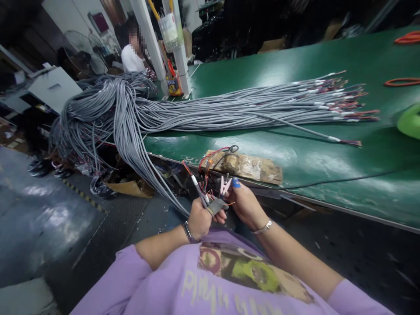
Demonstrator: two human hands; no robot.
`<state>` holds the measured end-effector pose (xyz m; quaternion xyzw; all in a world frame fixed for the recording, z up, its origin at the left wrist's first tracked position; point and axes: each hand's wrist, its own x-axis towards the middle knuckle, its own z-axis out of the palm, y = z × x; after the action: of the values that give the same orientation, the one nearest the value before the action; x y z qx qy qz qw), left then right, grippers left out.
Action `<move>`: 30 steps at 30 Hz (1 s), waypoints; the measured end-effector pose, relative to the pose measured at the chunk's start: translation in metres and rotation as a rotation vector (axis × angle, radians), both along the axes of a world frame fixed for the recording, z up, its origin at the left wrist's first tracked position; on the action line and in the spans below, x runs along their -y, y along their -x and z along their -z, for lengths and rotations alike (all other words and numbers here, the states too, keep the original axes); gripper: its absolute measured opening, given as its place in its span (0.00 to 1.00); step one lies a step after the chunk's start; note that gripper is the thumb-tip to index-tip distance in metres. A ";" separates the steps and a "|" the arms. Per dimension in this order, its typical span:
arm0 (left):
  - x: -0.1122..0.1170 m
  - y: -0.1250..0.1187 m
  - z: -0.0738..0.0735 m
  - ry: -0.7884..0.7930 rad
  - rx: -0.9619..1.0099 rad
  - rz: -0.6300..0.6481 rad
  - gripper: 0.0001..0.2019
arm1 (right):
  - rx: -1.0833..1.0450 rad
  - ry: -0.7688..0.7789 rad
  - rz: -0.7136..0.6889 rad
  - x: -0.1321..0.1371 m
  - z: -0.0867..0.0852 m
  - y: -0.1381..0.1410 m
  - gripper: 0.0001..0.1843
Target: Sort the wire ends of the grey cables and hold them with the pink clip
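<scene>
My left hand point(201, 219) is closed round grey cables, whose white-banded ends point(195, 180) stick up past the fist with bare coloured wires fanning out. A flat grey piece point(216, 205) lies across its fingers. Close beside it, my right hand point(246, 204) is closed with its thumb and fingers at a small pink clip point(225, 186); blue tape covers the thumb tip. Thin coloured wires run between the hands, and some fingertips are hidden. Just beyond lies a taped wooden board point(259, 168) with red and black leads at the table edge.
A long bundle of grey cables point(203, 109) lies along the green table point(295, 162) and hangs over its left end. A white post point(183, 57) stands behind it. Orange cords point(402, 82) and a green object point(410, 121) are at right. Another person point(133, 57) is at the back left.
</scene>
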<state>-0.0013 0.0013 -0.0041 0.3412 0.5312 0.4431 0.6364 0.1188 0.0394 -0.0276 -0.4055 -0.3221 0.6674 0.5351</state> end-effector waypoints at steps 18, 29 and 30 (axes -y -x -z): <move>0.003 0.002 0.000 -0.007 -0.036 0.016 0.28 | -0.262 0.191 -0.117 -0.004 0.006 0.003 0.23; 0.010 0.010 0.006 -0.077 -0.041 0.031 0.29 | -0.269 0.192 -0.149 -0.003 0.003 -0.004 0.21; 0.009 0.009 0.006 -0.084 -0.040 0.026 0.29 | -0.260 0.183 -0.155 -0.003 0.002 -0.005 0.21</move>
<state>-0.0107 -0.0079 -0.0100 0.3830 0.5204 0.4498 0.6166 0.1233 0.0424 -0.0300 -0.3367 -0.2185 0.7799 0.4802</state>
